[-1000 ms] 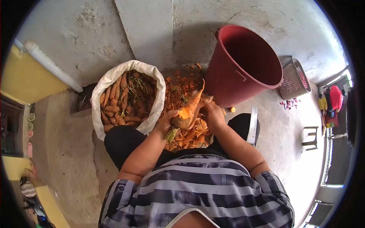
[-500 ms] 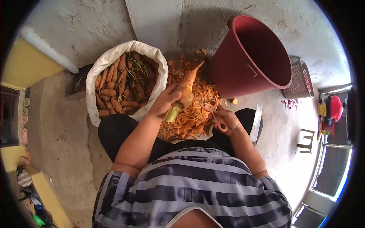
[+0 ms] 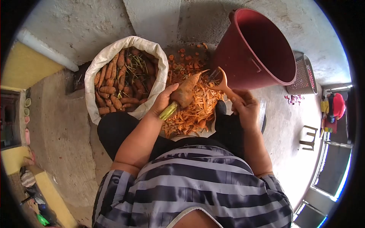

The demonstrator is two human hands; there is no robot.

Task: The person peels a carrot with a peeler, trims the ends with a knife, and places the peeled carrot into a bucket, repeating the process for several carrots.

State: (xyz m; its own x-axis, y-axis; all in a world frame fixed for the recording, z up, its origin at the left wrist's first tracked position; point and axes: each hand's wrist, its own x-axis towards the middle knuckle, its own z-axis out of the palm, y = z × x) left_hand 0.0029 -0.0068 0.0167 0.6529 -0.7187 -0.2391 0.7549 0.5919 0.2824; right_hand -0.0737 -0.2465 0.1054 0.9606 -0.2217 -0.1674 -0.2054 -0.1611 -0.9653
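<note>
In my left hand [image 3: 164, 100] is a thick carrot [image 3: 185, 92], its green stem stub pointing down toward me and its thin tip up to the right. My right hand [image 3: 246, 107] is closed around the handle of an orange Y-shaped peeler [image 3: 223, 85]. The peeler's blade end is to the right of the carrot's tip, apart from it. Below both lies a heap of carrot peelings [image 3: 201, 110] on the floor. A white sack [image 3: 89, 81] full of unpeeled carrots [image 3: 118, 81] stands to the left of my left hand.
A large dark red bucket [image 3: 237, 57] stands tilted in view beyond my right hand, with a grey perforated basket [image 3: 304, 78] behind it. Cut carrot ends [image 3: 182, 50] lie near the wall. A knife blade [image 3: 262, 112] shows partly beside my right wrist.
My right hand has moved right and up with the peeler, away from the carrot, turning the blade end upward. The carrot has tilted further to the right in my left hand.
</note>
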